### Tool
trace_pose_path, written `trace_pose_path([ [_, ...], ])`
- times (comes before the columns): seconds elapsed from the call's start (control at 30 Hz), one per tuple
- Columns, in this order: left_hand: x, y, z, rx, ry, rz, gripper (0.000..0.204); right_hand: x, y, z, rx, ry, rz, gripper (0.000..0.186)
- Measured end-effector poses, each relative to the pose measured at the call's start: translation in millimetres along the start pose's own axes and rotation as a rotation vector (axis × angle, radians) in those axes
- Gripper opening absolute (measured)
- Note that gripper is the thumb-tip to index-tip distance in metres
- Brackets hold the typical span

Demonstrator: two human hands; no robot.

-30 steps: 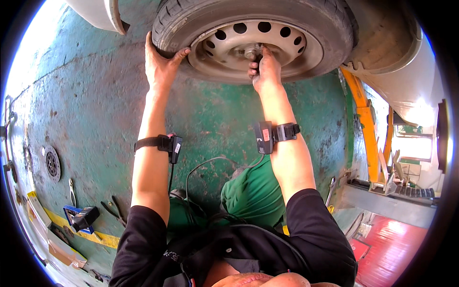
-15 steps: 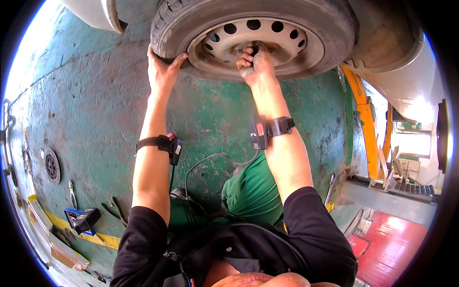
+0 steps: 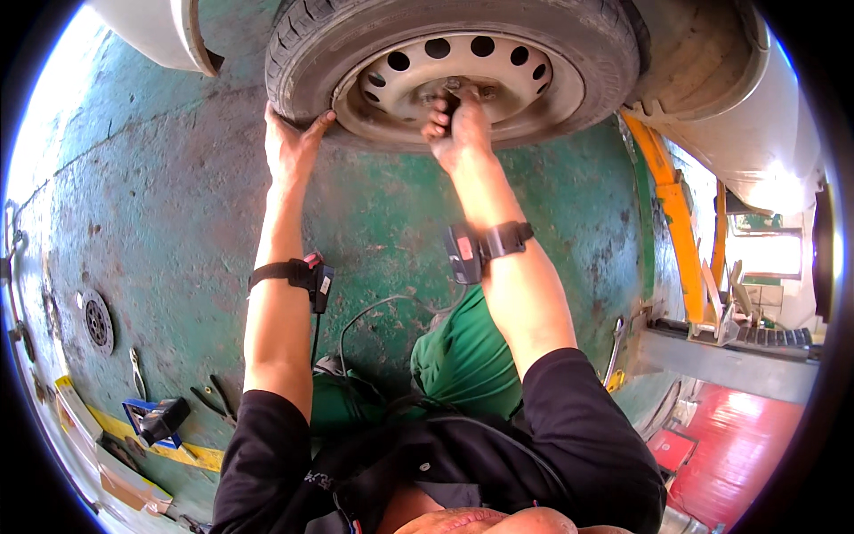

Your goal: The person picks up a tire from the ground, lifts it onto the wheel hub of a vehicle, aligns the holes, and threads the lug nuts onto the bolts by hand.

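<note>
A car wheel, its tyre dark and its rim pale steel with round holes, fills the top of the view, raised off the floor. At its lower left edge my left hand grips the tyre, with the thumb on the sidewall and the fingers round the tread. My right hand reaches inside the rim to the hub, fingers curled and pinching at a dark wheel bolt. The fingers partly hide it. Another bolt shows just right of the fingertips.
Pale car body panels flank the wheel. An orange lift arm stands at right. On the green floor at left lie a round slotted disc, pliers and a blue tray. A wrench lies right, near a red box.
The wheel appears slightly further left and higher in view. Both hands stay with it; the right hand's fingers have shifted at the hub, baring more of the bolts.
</note>
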State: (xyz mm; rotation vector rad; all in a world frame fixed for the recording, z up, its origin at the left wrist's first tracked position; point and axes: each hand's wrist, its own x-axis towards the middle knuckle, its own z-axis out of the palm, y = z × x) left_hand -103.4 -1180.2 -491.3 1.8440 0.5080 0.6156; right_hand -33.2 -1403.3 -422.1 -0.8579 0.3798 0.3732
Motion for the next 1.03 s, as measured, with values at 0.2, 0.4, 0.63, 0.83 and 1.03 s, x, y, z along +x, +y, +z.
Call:
trace_pose_path([
  [0.2,19,46,-3,0.066,0.162,0.309,0.121,34,-25,-59,-0.841,0.475,-0.715,0.040],
  [0.4,18,31,-1,-0.049,0.168,0.302,0.120,31,-19,-45,-1.329,0.542,-0.948,0.051],
  [0.63,15,27,1,-0.090,0.129,0.238,0.118,24,-16,-41,-1.350,0.571,-1.012,0.054],
  [0.83,14,17,3,-0.213,0.104,0.190,0.119,25,-19,-37,-1.458,0.579,-0.916,0.055],
  [1.03,8,21,-3,0.114,0.114,0.144,0.121,23,-25,-38,-1.559,0.612,-0.848,0.056],
])
